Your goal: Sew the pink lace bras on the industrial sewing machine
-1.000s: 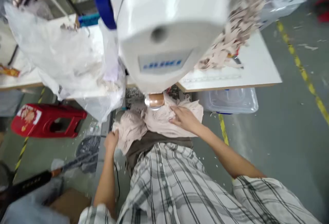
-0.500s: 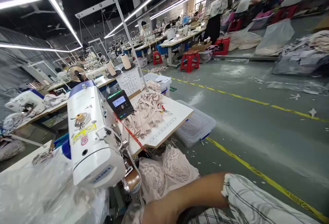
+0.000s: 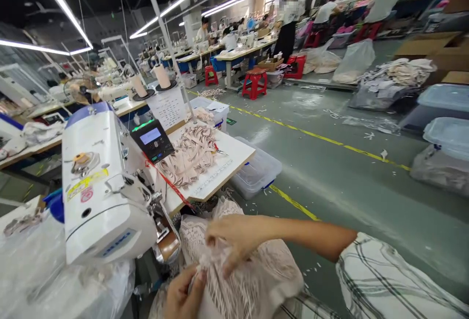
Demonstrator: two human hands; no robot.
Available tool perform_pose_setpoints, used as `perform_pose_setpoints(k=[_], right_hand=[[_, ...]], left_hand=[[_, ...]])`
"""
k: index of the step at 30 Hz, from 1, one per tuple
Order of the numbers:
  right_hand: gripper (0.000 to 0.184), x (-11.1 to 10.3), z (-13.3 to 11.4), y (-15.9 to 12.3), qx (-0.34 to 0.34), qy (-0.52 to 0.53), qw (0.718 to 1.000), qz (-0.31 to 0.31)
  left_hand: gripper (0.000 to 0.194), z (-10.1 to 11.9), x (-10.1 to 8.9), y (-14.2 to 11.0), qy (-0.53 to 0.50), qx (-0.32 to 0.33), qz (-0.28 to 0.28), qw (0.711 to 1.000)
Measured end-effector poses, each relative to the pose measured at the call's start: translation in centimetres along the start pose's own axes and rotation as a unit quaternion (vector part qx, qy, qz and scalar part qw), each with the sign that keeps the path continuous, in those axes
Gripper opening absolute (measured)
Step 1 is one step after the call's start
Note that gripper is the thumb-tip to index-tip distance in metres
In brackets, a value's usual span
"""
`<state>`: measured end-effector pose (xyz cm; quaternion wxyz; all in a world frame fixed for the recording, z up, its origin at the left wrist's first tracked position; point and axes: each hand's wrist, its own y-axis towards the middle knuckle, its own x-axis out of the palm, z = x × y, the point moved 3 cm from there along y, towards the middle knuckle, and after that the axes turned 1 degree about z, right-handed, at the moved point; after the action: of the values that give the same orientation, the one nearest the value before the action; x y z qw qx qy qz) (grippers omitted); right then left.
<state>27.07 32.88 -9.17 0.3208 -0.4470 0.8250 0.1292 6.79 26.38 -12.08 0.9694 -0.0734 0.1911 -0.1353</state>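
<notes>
A pale pink lace bra [image 3: 238,289] lies in my lap below the sewing machine, its lace and sheer mesh bunched up. My left hand [image 3: 185,292], low in the view, pinches an edge of it between thumb and forefinger. Just above and to the right, my right hand [image 3: 238,236] curls over the same garment, with mesh gathered between fingers and thumb; its fingertips are slightly blurred. Left of both hands stands the white sewing machine [image 3: 106,187], which neither hand touches.
On the white table [image 3: 234,150] lie a heap of pale straps [image 3: 188,155] and small snips [image 3: 220,151], beside a control panel [image 3: 152,139]. A lidded plastic box [image 3: 256,170] stands on the floor. Plastic bags [image 3: 54,260] cover the left side. Co-workers sit farther back.
My left hand has come into view, pinching the lace. My right hand has risen from the bottom edge onto the bra. The camera has turned right, so the sewing machine sits farther left.
</notes>
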Motion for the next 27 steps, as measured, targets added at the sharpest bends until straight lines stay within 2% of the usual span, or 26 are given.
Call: perform_pose_setpoints(k=[1, 2, 4, 6, 8, 11, 14, 18, 21, 27], right_hand=[[0.072, 0.2, 0.6, 0.2, -0.012, 0.014, 0.998, 0.058], [0.077, 0.9, 1.2, 0.6, -0.037, 0.035, 0.996, 0.072], [0.059, 3.3, 2.3, 1.8, -0.064, 0.089, 0.993, 0.041], [0.051, 5.4, 3.4, 3.1, -0.024, 0.141, 0.989, 0.043], [0.052, 6.3, 4.0, 4.3, 0.033, 0.181, 0.979, 0.089], [0.052, 6.1, 3.7, 6.1, 0.067, 0.195, 0.970, 0.129], [0.055, 5.1, 3.3, 8.1, 0.076, 0.187, 0.971, 0.128], [0.055, 4.2, 3.6, 10.0, 0.097, 0.216, 0.966, 0.104], [0.055, 3.6, 3.7, 10.7, 0.107, 0.226, 0.963, 0.104], [0.050, 2.9, 3.6, 11.1, 0.107, 0.231, 0.962, 0.099]], left_hand=[[0.050, 0.5, 0.3, 0.1, 0.025, 0.028, -0.013, 0.999], [0.048, 1.0, 0.5, 0.2, 0.045, 0.051, -0.018, 0.998], [0.047, 1.6, 0.4, 0.1, 0.068, 0.082, -0.009, 0.994], [0.045, 1.5, -0.5, 0.2, 0.105, 0.087, 0.038, 0.990], [0.045, 0.7, -2.1, 0.3, 0.133, 0.057, 0.093, 0.985], [0.041, -0.5, -4.8, 0.4, 0.134, -0.015, 0.164, 0.977], [0.027, -0.9, -6.9, 0.8, 0.120, -0.069, 0.215, 0.967], [0.052, -1.2, -8.1, 1.7, 0.125, -0.112, 0.241, 0.956], [0.053, -1.5, -8.4, 2.3, 0.141, -0.124, 0.256, 0.948], [0.038, -1.2, -8.7, 2.9, 0.155, -0.067, 0.266, 0.949]])
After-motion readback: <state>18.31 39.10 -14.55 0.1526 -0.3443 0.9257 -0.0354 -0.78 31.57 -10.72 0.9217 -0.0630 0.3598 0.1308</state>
